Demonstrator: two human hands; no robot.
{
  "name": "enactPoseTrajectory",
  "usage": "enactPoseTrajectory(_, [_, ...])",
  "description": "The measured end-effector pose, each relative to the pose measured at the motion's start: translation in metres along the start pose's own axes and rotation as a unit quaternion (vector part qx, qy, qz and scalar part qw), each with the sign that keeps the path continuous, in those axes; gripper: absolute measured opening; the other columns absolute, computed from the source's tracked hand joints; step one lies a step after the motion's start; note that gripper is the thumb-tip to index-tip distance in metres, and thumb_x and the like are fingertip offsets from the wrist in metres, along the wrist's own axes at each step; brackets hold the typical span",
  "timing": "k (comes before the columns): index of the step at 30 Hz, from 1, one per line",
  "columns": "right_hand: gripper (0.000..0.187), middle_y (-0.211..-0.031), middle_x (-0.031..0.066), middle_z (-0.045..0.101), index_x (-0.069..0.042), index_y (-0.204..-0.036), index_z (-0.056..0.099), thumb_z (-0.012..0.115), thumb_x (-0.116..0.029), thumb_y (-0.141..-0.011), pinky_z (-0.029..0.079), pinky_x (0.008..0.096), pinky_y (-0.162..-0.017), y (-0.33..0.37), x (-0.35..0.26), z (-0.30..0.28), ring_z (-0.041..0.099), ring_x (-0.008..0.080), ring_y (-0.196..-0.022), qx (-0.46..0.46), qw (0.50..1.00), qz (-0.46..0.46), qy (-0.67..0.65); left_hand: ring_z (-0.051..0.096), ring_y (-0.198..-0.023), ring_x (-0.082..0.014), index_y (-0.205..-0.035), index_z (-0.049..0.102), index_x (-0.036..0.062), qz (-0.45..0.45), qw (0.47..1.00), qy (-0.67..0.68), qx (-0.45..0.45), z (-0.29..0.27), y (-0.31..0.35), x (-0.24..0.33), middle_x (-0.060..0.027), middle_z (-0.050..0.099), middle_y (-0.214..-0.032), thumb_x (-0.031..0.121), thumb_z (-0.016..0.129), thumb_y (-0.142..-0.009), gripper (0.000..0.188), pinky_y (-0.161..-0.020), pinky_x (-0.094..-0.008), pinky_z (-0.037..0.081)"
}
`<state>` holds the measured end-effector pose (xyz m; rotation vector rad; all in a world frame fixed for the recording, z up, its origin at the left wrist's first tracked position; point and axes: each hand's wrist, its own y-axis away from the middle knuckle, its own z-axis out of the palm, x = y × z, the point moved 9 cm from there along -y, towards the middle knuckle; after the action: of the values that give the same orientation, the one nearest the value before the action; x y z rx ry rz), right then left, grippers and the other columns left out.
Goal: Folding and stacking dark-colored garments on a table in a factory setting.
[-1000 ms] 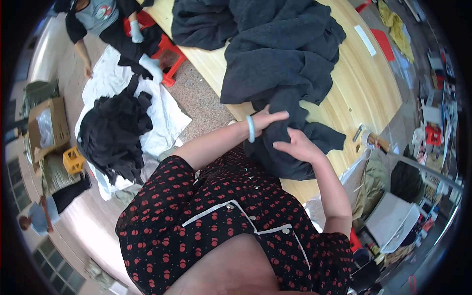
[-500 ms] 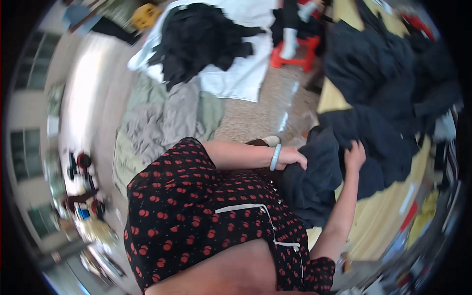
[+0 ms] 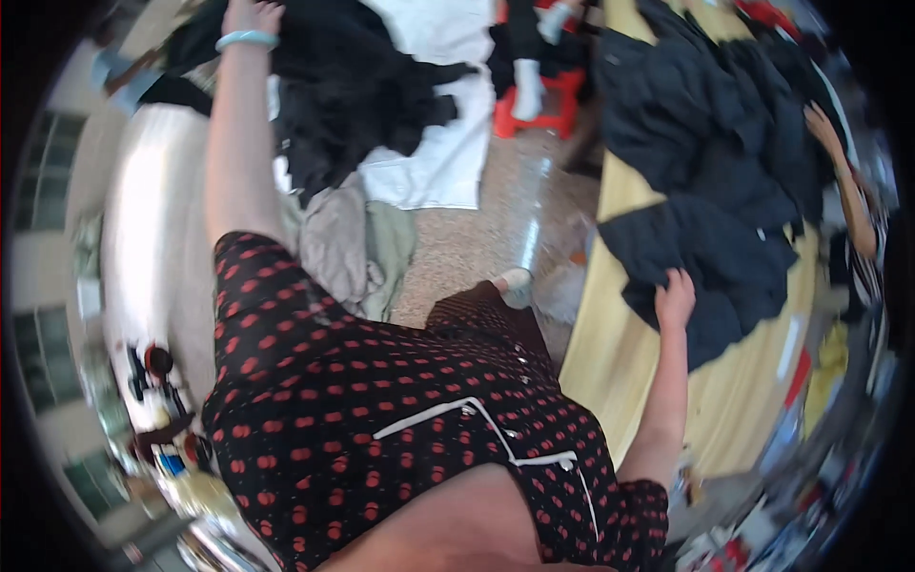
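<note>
My left hand [image 3: 250,15] reaches far out to the upper left, a light blue bracelet [image 3: 246,39] on its wrist. It sits at the picture's top edge beside a heap of black clothes [image 3: 353,86] on the floor; its fingers are cut off. My right hand [image 3: 675,292] stays on the yellow table [image 3: 610,362], fingers curled on the near edge of a dark garment [image 3: 715,257]. More dark clothing [image 3: 705,105] is piled further up the table.
Another person's hand and forearm [image 3: 839,162] lie on the clothing at the right. A white sheet [image 3: 434,162] and grey-green cloth [image 3: 353,238] lie on the floor. A red stool [image 3: 534,105] stands beyond them. Small cluttered items sit at lower left.
My left hand has left the dark garment on the table and swung out to the floor pile at upper left. My right hand stays on the garment. My view has turned left.
</note>
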<state>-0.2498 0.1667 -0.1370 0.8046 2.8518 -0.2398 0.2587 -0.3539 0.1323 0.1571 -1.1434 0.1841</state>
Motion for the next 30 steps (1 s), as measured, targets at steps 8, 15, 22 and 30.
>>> enactPoseTrajectory(8, [0.019, -0.092, 0.0147, 0.057, -0.003, -0.088, 0.056, 0.054, -0.01, -0.071, 0.04, 0.0395, -0.078, 0.012, 0.002, -0.046, 0.052, 0.0313, -0.089, 0.031, 0.99, 0.082, -0.106, 0.059, -0.072, -0.0265, -0.089, 0.059, 0.0031, 0.047, 0.635, -0.622, -0.455, 0.086, 0.165, -0.366, -0.0159, 0.06, -0.075, 0.03, 0.054, -0.077, 0.03, -0.064, -0.035, 0.046])
enactPoseTrajectory(15, [0.022, -0.09, 0.015, 0.059, -0.002, -0.096, 0.056, 0.051, -0.016, -0.079, 0.041, 0.0274, -0.076, 0.033, 0.014, -0.115, 0.056, 0.026, -0.084, 0.082, 0.919, 0.286, -0.26, 0.042, -0.109, -0.0338, -0.121, 0.03, 0.0011, 0.019, 0.611, -0.237, -0.755, 0.179, 0.494, -0.42, -0.0222, 0.045, -0.113, 0.028, 0.076, -0.054, 0.085, -0.093, -0.0365, 0.034])
enactPoseTrajectory(22, [0.024, -0.093, 0.0024, 0.055, 0.004, -0.103, 0.052, 0.045, -0.011, -0.086, 0.036, 0.0199, -0.08, 0.062, 0.018, -0.178, 0.049, 0.009, -0.087, 0.24, 0.806, 0.284, -0.46, 0.046, -0.102, -0.0362, -0.122, 0.026, 0.0031, -0.011, 0.701, -0.208, -0.682, 0.225, 0.538, -0.395, -0.0218, 0.047, -0.108, 0.016, 0.055, -0.073, 0.058, -0.086, -0.0379, 0.038])
enactPoseTrajectory(30, [0.027, -0.103, 0.0083, 0.054, 0.004, -0.109, 0.048, 0.043, -0.011, -0.087, 0.037, 0.0244, -0.085, 0.104, 0.039, -0.255, 0.051, 0.0132, -0.094, 0.393, 0.734, 0.232, -0.504, 0.053, -0.086, -0.0333, -0.088, 0.054, 0.0004, 0.105, 0.826, -0.019, -0.553, 0.319, 0.513, -0.309, -0.0174, 0.056, -0.089, -0.005, 0.047, -0.064, 0.026, -0.078, -0.0334, 0.041])
